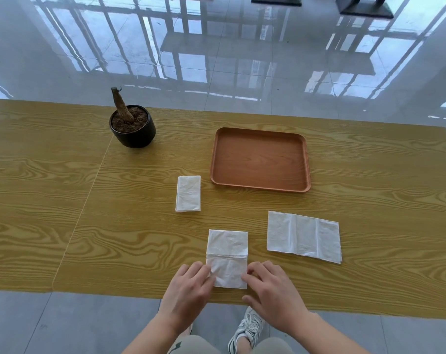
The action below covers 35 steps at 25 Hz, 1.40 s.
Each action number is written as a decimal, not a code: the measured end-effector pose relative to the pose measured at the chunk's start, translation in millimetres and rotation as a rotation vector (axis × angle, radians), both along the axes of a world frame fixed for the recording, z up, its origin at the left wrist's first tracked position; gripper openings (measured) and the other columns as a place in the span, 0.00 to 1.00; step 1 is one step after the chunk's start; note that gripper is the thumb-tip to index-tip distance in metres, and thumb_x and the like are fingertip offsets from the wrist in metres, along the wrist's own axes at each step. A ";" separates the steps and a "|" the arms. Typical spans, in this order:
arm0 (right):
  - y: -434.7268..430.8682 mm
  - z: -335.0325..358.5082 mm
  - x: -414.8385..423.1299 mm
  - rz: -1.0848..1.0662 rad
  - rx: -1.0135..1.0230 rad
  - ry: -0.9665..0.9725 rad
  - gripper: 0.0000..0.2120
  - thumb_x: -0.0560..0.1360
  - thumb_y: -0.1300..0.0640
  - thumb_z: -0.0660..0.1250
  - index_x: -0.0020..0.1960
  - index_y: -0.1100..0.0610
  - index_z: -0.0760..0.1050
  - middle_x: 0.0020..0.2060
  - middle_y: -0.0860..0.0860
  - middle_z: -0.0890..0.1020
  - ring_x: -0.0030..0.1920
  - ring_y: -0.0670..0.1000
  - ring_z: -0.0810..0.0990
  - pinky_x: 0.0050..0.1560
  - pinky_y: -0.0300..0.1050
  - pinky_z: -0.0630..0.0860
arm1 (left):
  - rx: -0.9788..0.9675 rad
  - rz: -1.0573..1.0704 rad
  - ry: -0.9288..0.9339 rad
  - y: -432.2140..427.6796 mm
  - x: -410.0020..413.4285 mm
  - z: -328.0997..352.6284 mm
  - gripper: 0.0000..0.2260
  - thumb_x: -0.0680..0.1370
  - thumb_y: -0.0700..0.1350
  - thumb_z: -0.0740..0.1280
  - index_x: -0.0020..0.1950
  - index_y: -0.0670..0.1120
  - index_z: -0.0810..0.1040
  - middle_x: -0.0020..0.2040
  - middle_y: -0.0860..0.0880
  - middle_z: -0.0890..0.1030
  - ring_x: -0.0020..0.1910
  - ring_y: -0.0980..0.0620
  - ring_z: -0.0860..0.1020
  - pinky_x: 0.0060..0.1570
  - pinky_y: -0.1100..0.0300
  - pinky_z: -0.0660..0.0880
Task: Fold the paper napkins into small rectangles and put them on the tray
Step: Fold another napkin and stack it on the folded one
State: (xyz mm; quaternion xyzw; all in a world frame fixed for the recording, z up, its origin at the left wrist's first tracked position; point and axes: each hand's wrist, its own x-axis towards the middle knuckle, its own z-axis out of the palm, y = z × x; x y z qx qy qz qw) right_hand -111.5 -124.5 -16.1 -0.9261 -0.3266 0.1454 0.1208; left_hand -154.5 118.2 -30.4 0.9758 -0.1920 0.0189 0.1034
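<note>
Nearest of the napkins from the brown wooden tray (pixel 260 186), both hands, left hand (pixel 188 287) and right hand (pixel 270 284), pinch the half-folded white paper napkin (pixel 227 251) with narrow fingers; uneven pulling could skew its crease.

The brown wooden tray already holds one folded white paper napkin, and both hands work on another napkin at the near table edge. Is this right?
Not quite. In the head view the brown wooden tray holds nothing; the folded white paper napkin lies on the yellow wood-grain table, left of the tray. The left hand and right hand do work on another napkin.

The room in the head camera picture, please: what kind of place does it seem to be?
Probably a canteen or café hall, though that is a guess. A long yellow wood-grain table bears a brown wooden serving tray and a small black plant pot; beyond lies a glossy tiled floor with dark table bases.
</note>
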 end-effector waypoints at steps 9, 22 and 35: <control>8.3 -1.8 3.3 -0.061 -0.002 -0.022 0.16 0.68 0.41 0.72 0.52 0.48 0.77 0.51 0.45 0.77 0.51 0.50 0.75 0.52 0.47 0.75 | -0.198 0.045 0.072 0.8 15.5 1.3 0.05 0.73 0.44 0.69 0.37 0.48 0.77 0.43 0.52 0.79 0.45 0.48 0.77 0.40 0.54 0.75; 10.0 4.5 16.0 -0.109 0.257 -0.042 0.05 0.78 0.56 0.67 0.45 0.54 0.81 0.44 0.47 0.80 0.44 0.49 0.76 0.43 0.44 0.76 | -0.125 0.070 0.181 7.4 10.9 6.3 0.20 0.62 0.45 0.74 0.53 0.50 0.80 0.57 0.49 0.81 0.57 0.46 0.77 0.43 0.54 0.78; 10.1 -1.8 14.9 -0.162 0.319 0.004 0.11 0.71 0.62 0.75 0.53 0.54 0.81 0.48 0.45 0.83 0.48 0.50 0.78 0.47 0.46 0.79 | -0.632 0.458 0.267 1.7 21.6 3.3 0.07 0.72 0.41 0.75 0.45 0.53 0.84 0.44 0.60 0.81 0.50 0.63 0.76 0.46 0.65 0.75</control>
